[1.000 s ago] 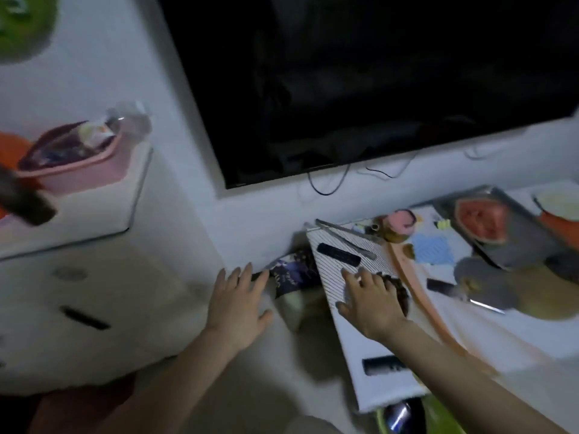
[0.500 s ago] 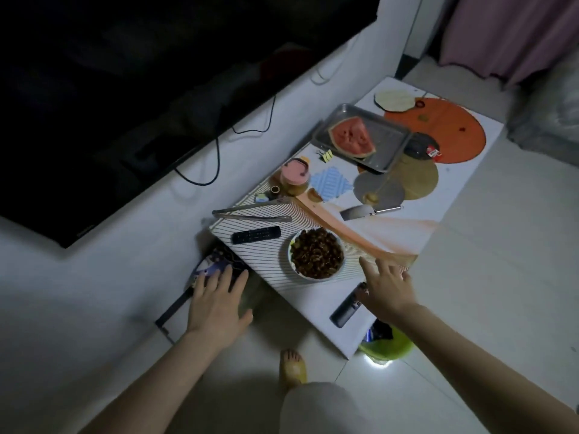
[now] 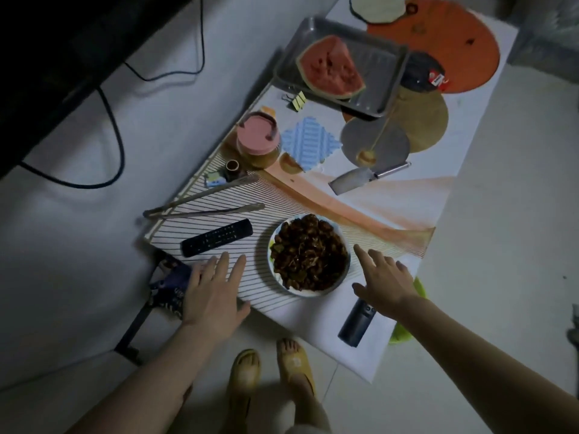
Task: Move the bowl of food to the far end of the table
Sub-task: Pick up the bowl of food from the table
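Two open, empty hands flank the bowl of food [image 3: 309, 252], which sits near the table's [image 3: 438, 195] near edge. My left hand [image 3: 213, 292] lies flat, fingers together, at the near left corner; my right hand [image 3: 383, 281] hovers spread, just right of the bowl, above a dark remote [image 3: 357, 322]. No writing is legible.

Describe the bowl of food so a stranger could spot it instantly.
Start at the low table with the patterned top; go to its near end, by the person's hands. The bowl of food sits between the black remote and the right hand: the only round white dish, heaped with dark brown pieces.
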`<state>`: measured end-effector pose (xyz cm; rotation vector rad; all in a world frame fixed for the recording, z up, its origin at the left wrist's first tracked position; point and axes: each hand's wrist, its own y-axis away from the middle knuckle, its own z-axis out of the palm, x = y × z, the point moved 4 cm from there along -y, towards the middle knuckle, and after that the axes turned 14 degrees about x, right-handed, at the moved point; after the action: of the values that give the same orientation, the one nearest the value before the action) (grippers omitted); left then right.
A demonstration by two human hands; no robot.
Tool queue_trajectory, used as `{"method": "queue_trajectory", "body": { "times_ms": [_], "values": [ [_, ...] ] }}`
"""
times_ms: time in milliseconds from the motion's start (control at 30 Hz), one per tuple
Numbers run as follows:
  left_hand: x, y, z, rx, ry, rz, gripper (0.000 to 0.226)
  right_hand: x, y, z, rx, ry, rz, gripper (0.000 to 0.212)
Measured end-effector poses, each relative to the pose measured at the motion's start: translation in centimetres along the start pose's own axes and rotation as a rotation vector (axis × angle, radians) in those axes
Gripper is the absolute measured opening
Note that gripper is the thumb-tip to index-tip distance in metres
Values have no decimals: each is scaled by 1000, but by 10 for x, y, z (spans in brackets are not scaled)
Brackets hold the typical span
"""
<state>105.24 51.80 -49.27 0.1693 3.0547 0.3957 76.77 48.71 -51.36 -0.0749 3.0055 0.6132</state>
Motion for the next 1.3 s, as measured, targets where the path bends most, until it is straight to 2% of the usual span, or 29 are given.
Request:
{"method": "queue_trajectory", "body": {
  "times_ms": [167, 367, 600, 867, 1033, 1300],
  "values": [
    [-6, -58, 47, -14, 1, 93, 93, 8, -27, 38, 5, -16, 18, 93],
    [-11, -84, 75, -59, 59, 189, 110, 9, -43, 59, 38, -120, -36, 112],
    [1, -108, 79, -36, 345, 269, 124, 7, -54, 66, 48, -256, -28, 127],
    [9, -116, 88, 18, 538, 260, 123, 8, -57, 76, 94, -429, -46, 129],
    [14, -115, 94, 54, 697, 172, 106, 9, -54, 76, 139, -515, -63, 124],
    [0, -100, 79, -9, 801, 87, 104, -4, -34, 59, 96, -699, -73, 126]
  ]
}}
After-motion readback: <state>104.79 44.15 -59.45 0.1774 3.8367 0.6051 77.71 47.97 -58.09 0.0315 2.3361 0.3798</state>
